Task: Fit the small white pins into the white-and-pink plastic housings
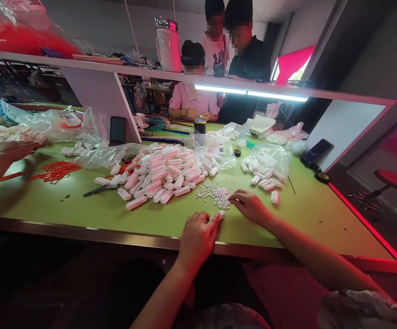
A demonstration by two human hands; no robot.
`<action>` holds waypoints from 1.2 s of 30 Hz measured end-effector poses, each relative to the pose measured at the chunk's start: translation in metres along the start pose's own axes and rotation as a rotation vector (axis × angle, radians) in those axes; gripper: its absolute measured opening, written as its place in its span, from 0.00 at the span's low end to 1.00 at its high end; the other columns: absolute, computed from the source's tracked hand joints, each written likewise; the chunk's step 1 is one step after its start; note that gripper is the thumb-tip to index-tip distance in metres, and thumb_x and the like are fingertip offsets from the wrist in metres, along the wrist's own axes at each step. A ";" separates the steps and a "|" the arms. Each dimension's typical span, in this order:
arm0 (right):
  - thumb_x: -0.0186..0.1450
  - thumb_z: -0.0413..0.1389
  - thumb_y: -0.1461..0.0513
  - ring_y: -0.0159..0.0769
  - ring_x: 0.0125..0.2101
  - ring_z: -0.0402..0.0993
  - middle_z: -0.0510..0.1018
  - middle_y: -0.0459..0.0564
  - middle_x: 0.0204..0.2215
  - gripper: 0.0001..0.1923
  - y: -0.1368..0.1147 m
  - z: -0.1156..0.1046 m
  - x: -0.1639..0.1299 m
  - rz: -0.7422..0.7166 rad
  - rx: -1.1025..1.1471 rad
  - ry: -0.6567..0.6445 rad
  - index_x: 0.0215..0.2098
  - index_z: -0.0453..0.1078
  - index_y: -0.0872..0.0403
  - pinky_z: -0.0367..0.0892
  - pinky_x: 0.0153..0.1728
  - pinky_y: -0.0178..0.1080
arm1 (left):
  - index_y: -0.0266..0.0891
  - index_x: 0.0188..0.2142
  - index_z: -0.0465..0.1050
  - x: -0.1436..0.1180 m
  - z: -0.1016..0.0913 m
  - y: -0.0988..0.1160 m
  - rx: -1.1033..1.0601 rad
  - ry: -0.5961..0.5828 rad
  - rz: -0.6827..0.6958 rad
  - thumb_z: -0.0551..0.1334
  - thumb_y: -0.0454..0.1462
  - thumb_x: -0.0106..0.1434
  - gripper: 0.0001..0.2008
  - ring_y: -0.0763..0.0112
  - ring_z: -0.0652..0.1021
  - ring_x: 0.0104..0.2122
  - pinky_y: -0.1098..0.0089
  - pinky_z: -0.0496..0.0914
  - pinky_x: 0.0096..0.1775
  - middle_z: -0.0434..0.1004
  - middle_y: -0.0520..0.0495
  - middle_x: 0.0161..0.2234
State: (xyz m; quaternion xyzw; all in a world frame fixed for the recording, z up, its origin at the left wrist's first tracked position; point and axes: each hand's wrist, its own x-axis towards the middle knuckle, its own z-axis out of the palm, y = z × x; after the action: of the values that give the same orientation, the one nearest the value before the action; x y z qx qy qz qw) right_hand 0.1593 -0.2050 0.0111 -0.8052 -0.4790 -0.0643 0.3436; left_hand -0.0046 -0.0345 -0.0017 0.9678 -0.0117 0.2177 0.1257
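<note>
Near the front edge of the green table, my left hand is closed around a white plastic connector housing, whose end sticks out past the thumb and fingers. My right hand reaches to the edge of a small heap of tiny white plastic pieces. Its thumb and fingertips are pinched together there, and whatever they hold is too small to make out. Beyond and to the left lies a big pile of white connector housings. One loose housing rests to the right of my right hand.
Scissors lie left of the pile. Plastic bags, a black jar, phones and a tape roll stand around. A lit shelf crosses above. A co-worker's hand is at left; several people are opposite.
</note>
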 end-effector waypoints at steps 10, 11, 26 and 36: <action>0.71 0.54 0.64 0.38 0.38 0.76 0.79 0.51 0.39 0.09 0.001 -0.001 -0.001 0.088 -0.079 -0.082 0.40 0.77 0.52 0.68 0.41 0.38 | 0.38 0.52 0.75 0.000 0.001 0.007 0.175 0.038 -0.021 0.53 0.35 0.73 0.15 0.58 0.73 0.38 0.60 0.66 0.41 0.75 0.43 0.34; 0.70 0.54 0.64 0.37 0.38 0.76 0.79 0.51 0.38 0.09 0.001 -0.001 -0.001 0.085 -0.084 -0.089 0.39 0.77 0.52 0.67 0.41 0.38 | 0.37 0.53 0.74 -0.001 0.001 0.007 0.180 0.039 -0.041 0.53 0.36 0.72 0.15 0.57 0.74 0.38 0.59 0.67 0.41 0.75 0.43 0.34; 0.67 0.54 0.69 0.34 0.35 0.73 0.77 0.49 0.36 0.08 -0.006 0.005 -0.001 0.102 -0.129 -0.197 0.35 0.75 0.53 0.64 0.37 0.35 | 0.46 0.60 0.70 0.035 -0.018 -0.038 -0.154 -0.165 0.218 0.51 0.23 0.61 0.31 0.60 0.71 0.54 0.58 0.67 0.57 0.75 0.44 0.53; 0.69 0.51 0.67 0.36 0.35 0.74 0.78 0.49 0.34 0.07 -0.001 0.004 -0.002 0.128 -0.067 -0.097 0.39 0.70 0.53 0.67 0.38 0.37 | 0.40 0.43 0.79 0.028 -0.011 -0.037 -0.322 -0.153 0.000 0.63 0.36 0.65 0.09 0.59 0.76 0.45 0.60 0.71 0.50 0.79 0.43 0.42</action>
State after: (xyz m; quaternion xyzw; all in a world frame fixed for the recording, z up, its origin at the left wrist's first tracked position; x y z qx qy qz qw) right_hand 0.1562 -0.2039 0.0075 -0.8473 -0.4403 -0.0190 0.2964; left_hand 0.0194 0.0051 0.0109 0.9489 -0.0559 0.1390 0.2777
